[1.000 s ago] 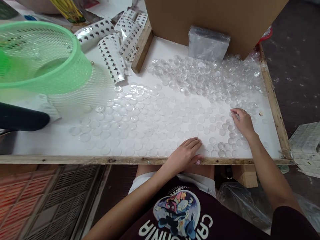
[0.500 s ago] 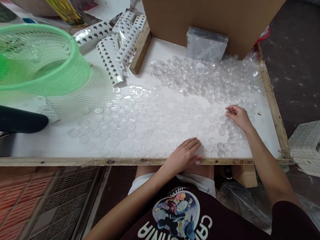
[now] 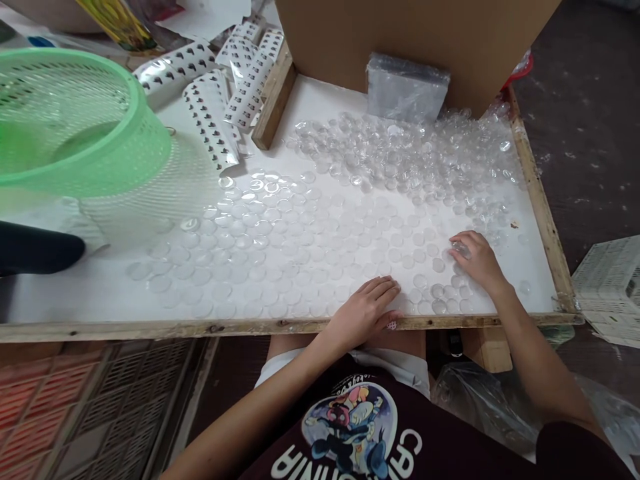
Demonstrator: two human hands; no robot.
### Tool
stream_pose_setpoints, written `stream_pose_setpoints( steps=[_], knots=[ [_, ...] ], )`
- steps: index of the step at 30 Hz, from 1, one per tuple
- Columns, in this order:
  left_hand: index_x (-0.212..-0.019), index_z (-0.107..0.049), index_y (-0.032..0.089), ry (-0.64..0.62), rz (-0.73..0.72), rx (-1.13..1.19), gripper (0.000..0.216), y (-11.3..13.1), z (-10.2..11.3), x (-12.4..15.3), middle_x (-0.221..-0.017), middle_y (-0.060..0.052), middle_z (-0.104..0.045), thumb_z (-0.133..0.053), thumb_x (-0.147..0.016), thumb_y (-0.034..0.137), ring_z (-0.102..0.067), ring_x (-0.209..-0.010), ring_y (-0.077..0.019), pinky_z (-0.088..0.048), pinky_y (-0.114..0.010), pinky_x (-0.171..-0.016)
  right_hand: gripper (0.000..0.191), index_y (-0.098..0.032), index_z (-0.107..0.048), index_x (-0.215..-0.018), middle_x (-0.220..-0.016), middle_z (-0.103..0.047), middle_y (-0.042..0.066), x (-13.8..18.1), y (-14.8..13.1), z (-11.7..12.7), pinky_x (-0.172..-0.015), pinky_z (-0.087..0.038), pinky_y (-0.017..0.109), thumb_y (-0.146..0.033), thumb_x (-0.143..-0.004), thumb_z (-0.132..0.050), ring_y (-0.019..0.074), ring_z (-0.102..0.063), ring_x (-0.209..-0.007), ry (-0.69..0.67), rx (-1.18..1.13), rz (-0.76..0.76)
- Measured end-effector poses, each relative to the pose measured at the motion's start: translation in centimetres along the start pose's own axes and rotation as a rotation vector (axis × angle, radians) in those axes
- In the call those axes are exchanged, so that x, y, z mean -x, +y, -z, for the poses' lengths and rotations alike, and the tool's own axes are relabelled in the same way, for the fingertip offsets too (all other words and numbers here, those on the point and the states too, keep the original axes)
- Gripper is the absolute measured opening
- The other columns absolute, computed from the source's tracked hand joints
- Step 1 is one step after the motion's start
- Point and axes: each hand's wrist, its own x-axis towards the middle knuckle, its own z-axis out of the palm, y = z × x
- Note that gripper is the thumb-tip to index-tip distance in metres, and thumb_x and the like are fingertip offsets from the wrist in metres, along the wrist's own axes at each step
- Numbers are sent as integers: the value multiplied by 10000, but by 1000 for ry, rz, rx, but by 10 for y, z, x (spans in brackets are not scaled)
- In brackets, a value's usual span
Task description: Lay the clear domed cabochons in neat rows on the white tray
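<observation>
Clear, round plastic discs [image 3: 438,265] lie just left of the nearer, curled right hand [image 3: 474,260]; whether it grips any, I cannot tell. The left hand [image 3: 367,307] rests flat, fingers extended.

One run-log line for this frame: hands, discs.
left hand: resting at front of white tabletop | right hand: curled over clear discs, grip unclear | disc heap: before brown cardboard

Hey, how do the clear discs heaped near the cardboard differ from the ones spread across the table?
The heaped discs are piled over one another, while the spread discs lie mostly in a single layer. The heaped discs sit toward the back right; the spread discs reach farther left and nearer the front. Both are clear and round.
</observation>
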Motion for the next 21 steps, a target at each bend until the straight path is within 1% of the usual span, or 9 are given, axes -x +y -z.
stream_pose_setpoints(
  steps=[3, 6, 8, 11, 14, 16, 18, 21],
  knots=[
    [-1339, -575, 117, 13, 4, 36, 402, -2, 1, -1, -1346, -148, -658, -523, -1040, 381, -571, -1325, -286, -509, -488, -1104, 175, -228, -669, -1021, -1024, -703, 99, 11, 12, 4, -875, -551, 474, -306, -902, -566, 284, -667, -958, 73, -29, -71],
    [-1336, -587, 149, 20, -13, 45, 364, -7, 4, -14, -1326, -134, -672, -501, -1049, 354, -589, -1301, -278, -531, -488, -1067, 214, -223, -670, -1045, -979, -726, 89, 19, 28, 11, -795, -570, 436, -307, -898, -540, 251, -681, -835, 135, -73, -178],
    [-1339, -589, 165, 19, -44, 31, 354, -11, 6, -35, -1329, -130, -671, -488, -1054, 350, -594, -1294, -275, -528, -493, -1062, 224, -220, -675, -1031, -970, -729, 89, 23, 37, 16, -753, -568, 423, -313, -875, -543, 235, -668, -764, 180, -66, -240],
    [-1337, -586, 154, 33, -57, -13, 349, -20, 7, -81, -1355, -147, -648, -504, -1046, 327, -599, -1275, -281, -534, -482, -1033, 229, -213, -683, -991, -991, -718, 99, 26, 45, 21, -724, -557, 414, -337, -842, -561, 220, -640, -711, 225, -43, -296],
    [-1324, -587, 112, 4, -18, -95, 333, -31, 4, -131, -1361, -173, -637, -542, -1019, 237, -588, -1275, -295, -521, -465, -1021, 237, -210, -688, -998, -987, -716, 98, 26, 46, 24, -698, -540, 391, -331, -843, -555, 217, -632, -715, 188, -64, -323],
    [-1254, -629, 123, -52, -12, -154, 273, -38, 1, -156, -1313, -157, -668, -553, -997, 174, -600, -1245, -298, -508, -457, -1010, 219, -214, -691, -979, -957, -715, 96, 26, 46, 27, -716, -530, 396, -309, -859, -534, 231, -632, -744, 147, -44, -308],
    [-1162, -668, 142, -100, -30, -202, 216, -43, -3, -171, -1247, -137, -700, -540, -988, 141, -617, -1203, -297, -498, -450, -988, 198, -215, -692, -934, -932, -709, 105, 25, 45, 28, -781, -520, 430, -293, -879, -518, 266, -635, -820, 136, 23, -264],
    [-1080, -685, 149, -121, -57, -238, 210, -48, -7, -178, -1188, -130, -718, -495, -995, 121, -635, -1143, -288, -493, -428, -939, 181, -213, -692, -929, -991, -705, 124, 18, 44, 26, -873, -492, 479, -280, -898, -527, 315, -630, -958, 152, 90, -192]
  ],
)
